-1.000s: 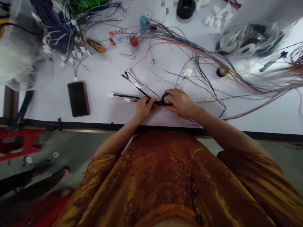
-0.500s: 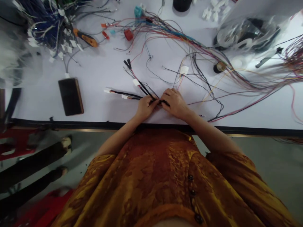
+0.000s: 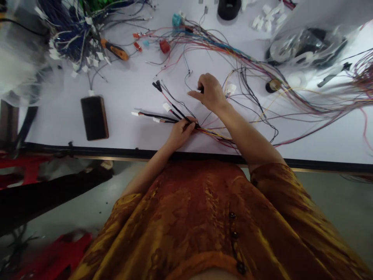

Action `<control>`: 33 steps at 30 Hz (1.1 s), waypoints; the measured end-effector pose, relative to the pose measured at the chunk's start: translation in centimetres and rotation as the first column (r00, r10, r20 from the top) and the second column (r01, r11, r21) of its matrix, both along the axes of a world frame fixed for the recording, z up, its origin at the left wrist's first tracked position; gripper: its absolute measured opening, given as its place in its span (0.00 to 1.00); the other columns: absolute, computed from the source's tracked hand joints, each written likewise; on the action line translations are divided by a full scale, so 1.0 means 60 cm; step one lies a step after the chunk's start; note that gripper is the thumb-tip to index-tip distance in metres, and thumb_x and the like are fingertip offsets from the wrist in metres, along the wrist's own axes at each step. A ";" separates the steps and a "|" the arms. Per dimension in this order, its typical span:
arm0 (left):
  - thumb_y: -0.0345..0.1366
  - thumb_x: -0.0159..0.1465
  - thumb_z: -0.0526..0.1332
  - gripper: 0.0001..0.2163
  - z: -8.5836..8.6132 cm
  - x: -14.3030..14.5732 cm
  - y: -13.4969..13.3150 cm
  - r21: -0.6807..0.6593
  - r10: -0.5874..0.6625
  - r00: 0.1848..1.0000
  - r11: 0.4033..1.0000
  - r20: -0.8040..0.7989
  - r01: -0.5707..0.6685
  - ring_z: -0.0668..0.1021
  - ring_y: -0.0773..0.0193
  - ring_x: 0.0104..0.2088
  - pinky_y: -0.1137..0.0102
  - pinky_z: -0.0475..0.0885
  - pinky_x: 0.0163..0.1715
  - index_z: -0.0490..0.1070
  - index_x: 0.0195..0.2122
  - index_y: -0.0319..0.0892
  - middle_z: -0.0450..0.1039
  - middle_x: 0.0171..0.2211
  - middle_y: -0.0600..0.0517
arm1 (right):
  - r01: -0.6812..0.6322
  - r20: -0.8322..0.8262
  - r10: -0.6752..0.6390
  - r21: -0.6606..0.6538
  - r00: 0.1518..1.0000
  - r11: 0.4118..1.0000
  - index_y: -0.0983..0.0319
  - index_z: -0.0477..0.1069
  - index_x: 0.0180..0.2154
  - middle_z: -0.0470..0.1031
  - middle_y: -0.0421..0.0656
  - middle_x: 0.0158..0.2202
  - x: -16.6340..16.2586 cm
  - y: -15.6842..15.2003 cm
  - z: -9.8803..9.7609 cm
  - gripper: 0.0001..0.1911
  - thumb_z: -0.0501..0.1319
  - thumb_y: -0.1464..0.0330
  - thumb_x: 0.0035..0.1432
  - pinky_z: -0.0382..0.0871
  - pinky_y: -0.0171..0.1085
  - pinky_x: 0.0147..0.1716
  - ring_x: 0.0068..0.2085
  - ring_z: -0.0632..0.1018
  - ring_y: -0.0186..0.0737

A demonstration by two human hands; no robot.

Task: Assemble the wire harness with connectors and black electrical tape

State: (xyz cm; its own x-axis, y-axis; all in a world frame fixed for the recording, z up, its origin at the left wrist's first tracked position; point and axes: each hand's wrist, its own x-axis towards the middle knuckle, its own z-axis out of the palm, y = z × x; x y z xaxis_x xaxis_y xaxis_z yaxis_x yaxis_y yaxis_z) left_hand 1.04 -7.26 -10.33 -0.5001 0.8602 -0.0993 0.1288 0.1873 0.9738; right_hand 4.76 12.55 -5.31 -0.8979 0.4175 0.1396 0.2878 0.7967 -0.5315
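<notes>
My left hand (image 3: 181, 132) pinches a bundle of black taped wires (image 3: 166, 114) near the table's front edge; the bundle fans out to the left into white and black connector ends. My right hand (image 3: 209, 92) is lifted farther back over the table, fingers curled round something small and dark, possibly the roll of black tape, mostly hidden by the fingers. Thin black, yellow and red wires (image 3: 217, 134) run from the bundle under my right forearm.
A dark phone (image 3: 94, 117) lies at the left on the white table (image 3: 131, 97). An orange-handled screwdriver (image 3: 114, 49), coloured connectors and tangled wire harnesses crowd the back. A black tape roll (image 3: 229, 7) and a plastic bag (image 3: 309, 42) sit at the back right.
My right hand has left the bundle and risen away from it toward the back of the table. My left hand stays pinched on the wires.
</notes>
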 end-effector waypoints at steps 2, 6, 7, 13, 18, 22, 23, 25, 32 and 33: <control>0.46 0.68 0.58 0.15 0.006 -0.001 -0.010 0.011 0.017 0.999 1.000 -0.042 -0.017 0.82 0.65 0.30 0.71 0.77 0.30 0.75 0.42 0.38 0.80 0.37 0.47 | 0.038 -0.062 -0.038 -0.015 0.997 0.999 0.60 0.69 0.42 0.70 0.49 0.41 -0.008 0.023 -0.027 0.11 0.63 0.61 0.62 0.67 0.51 0.50 0.48 0.70 0.51; 0.43 0.68 0.59 0.13 0.009 0.000 -0.019 -0.017 0.079 0.991 0.997 -0.112 -0.081 0.77 0.68 0.22 0.74 0.72 0.24 0.77 0.35 0.40 0.79 0.27 0.51 | -0.129 -0.055 0.121 -0.182 0.991 0.975 0.60 0.71 0.43 0.72 0.47 0.42 0.054 -0.013 -0.041 0.09 0.63 0.64 0.61 0.68 0.46 0.46 0.45 0.72 0.46; 0.43 0.68 0.59 0.13 0.008 0.002 -0.019 -0.020 0.089 0.988 0.995 -0.128 -0.093 0.77 0.68 0.21 0.74 0.71 0.24 0.77 0.34 0.40 0.78 0.25 0.52 | -0.201 -0.043 0.196 -0.242 0.980 0.949 0.60 0.72 0.42 0.72 0.46 0.41 0.075 -0.029 -0.041 0.09 0.64 0.65 0.60 0.68 0.43 0.44 0.42 0.72 0.44; 0.45 0.71 0.57 0.15 0.014 0.002 -0.012 -0.028 0.113 0.970 0.992 -0.214 -0.122 0.77 0.66 0.21 0.71 0.70 0.27 0.75 0.34 0.41 0.76 0.23 0.53 | -0.191 -0.042 0.186 -0.253 0.982 0.948 0.61 0.70 0.32 0.71 0.44 0.34 0.129 -0.094 -0.059 0.07 0.59 0.68 0.65 0.65 0.40 0.41 0.39 0.72 0.42; 0.44 0.70 0.58 0.16 0.071 -0.008 -0.028 -0.196 -0.029 0.825 0.976 -0.564 -0.099 0.75 0.62 0.26 0.67 0.67 0.31 0.72 0.29 0.41 0.74 0.23 0.50 | -0.247 0.104 0.244 0.020 0.964 0.969 0.62 0.76 0.39 0.76 0.49 0.39 0.126 -0.105 -0.063 0.14 0.52 0.68 0.71 0.62 0.43 0.44 0.43 0.71 0.46; 0.45 0.71 0.58 0.14 0.112 -0.008 -0.037 -0.130 0.006 0.684 0.981 -0.729 -0.146 0.75 0.59 0.32 0.64 0.68 0.37 0.68 0.30 0.42 0.73 0.28 0.49 | -0.292 0.191 0.264 0.141 0.945 0.946 0.62 0.77 0.40 0.76 0.50 0.40 0.124 -0.112 -0.068 0.15 0.51 0.69 0.72 0.60 0.44 0.43 0.43 0.71 0.47; 0.44 0.71 0.58 0.13 0.114 -0.009 -0.034 -0.110 -0.005 0.659 0.987 -0.752 -0.117 0.76 0.58 0.36 0.63 0.69 0.41 0.69 0.32 0.42 0.74 0.30 0.48 | -0.304 0.199 0.272 0.154 0.941 0.940 0.63 0.77 0.41 0.76 0.50 0.40 0.123 -0.114 -0.069 0.15 0.51 0.69 0.72 0.60 0.44 0.43 0.43 0.71 0.47; 0.41 0.70 0.58 0.08 0.104 -0.016 -0.024 -0.130 -0.102 0.607 0.992 -0.789 -0.003 0.76 0.54 0.43 0.58 0.69 0.50 0.70 0.37 0.42 0.75 0.36 0.46 | -0.307 0.210 0.273 0.150 0.939 0.940 0.63 0.77 0.42 0.76 0.50 0.41 0.123 -0.115 -0.068 0.15 0.51 0.69 0.72 0.61 0.44 0.44 0.44 0.71 0.47; 0.33 0.71 0.54 0.08 0.035 -0.056 0.005 -0.375 -0.478 0.576 0.878 -0.664 0.297 0.76 0.52 0.44 0.58 0.70 0.47 0.73 0.41 0.41 0.76 0.41 0.44 | -0.006 0.051 0.005 0.020 0.999 1.000 0.61 0.73 0.54 0.75 0.50 0.46 0.176 -0.049 -0.039 0.16 0.52 0.67 0.70 0.66 0.45 0.50 0.49 0.74 0.48; 0.33 0.71 0.54 0.08 0.030 -0.058 0.005 -0.365 -0.475 0.591 0.880 -0.652 0.304 0.76 0.52 0.45 0.58 0.70 0.48 0.73 0.40 0.41 0.76 0.41 0.44 | 0.035 0.075 -0.037 0.030 0.997 0.999 0.61 0.72 0.55 0.75 0.51 0.46 0.185 -0.034 -0.037 0.17 0.53 0.68 0.69 0.67 0.46 0.49 0.48 0.74 0.49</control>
